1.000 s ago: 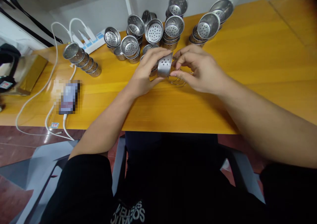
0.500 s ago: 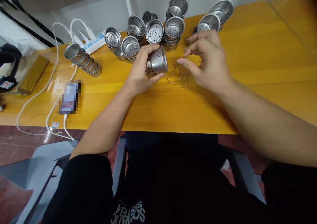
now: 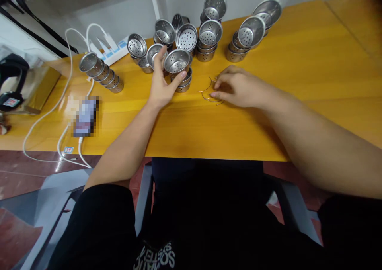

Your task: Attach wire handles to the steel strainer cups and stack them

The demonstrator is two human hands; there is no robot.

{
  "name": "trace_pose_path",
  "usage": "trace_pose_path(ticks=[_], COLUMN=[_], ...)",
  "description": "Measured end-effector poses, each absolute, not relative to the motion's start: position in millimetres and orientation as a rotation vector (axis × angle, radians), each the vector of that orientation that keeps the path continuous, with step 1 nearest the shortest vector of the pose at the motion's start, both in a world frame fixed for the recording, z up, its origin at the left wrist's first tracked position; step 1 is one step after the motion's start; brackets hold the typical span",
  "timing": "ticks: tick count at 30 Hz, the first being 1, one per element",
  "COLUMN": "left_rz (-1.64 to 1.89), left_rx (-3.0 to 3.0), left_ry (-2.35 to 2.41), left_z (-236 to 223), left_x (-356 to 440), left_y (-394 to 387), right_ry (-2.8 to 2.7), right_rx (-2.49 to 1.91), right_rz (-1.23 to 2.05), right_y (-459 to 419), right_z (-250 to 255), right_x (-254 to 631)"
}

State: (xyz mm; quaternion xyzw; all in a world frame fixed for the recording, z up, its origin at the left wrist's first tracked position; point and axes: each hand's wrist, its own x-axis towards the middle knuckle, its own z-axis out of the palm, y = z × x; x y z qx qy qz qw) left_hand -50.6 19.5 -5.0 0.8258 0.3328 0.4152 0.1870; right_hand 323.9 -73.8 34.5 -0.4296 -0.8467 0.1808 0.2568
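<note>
My left hand [image 3: 162, 85] curves round a perforated steel cup [image 3: 176, 63], thumb across its near wall and a finger along its left side. This cup tilts its mouth toward me, just over a short stack of similar cups [image 3: 184, 86]; whether it rests on them I cannot tell. Several thin wire rings [image 3: 205, 98] lie on the table right of that stack. Over them, my right hand [image 3: 235, 87] has its thumb and curled fingers closed on the wire, and covers part of the rings.
More perforated cups [image 3: 210, 35] stand in stacks along the wall, with another group [image 3: 250, 33] to the right. A leaning cup stack [image 3: 103, 73], a phone [image 3: 86, 118] with white cables and a power strip [image 3: 116, 51] are at the left.
My left hand has turned the cup from lying sideways to mouth-up and brought it left over the stack. My right hand has come down and left onto the wire rings.
</note>
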Motion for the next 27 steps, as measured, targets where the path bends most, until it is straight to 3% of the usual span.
trace_pose_path(ticks=[3,13,20,27], left_rz=[1.281,1.165,1.265,1.463], left_rx=[2.158,2.193,2.176,2.054], left_ry=[0.998,0.884,0.99,1.364], left_z=[-12.1,-32.9,-6.1,4.5], left_x=[-47.9,-55.6,-51.4,-107.1], left_y=[24.0,44.2,20.9,60.8], right_ry=[-2.32,-2.269,-2.219,-2.211], right_rx=[-1.185,-1.209,-1.138,-1.106], right_rz=[0.499,0.536,0.55,0.539], right_y=[-75.6,-82.6,-82.2,-79.4], right_z=[38.7,43.2,41.9,39.7], right_x=[322.4,314.8,313.6,319.1])
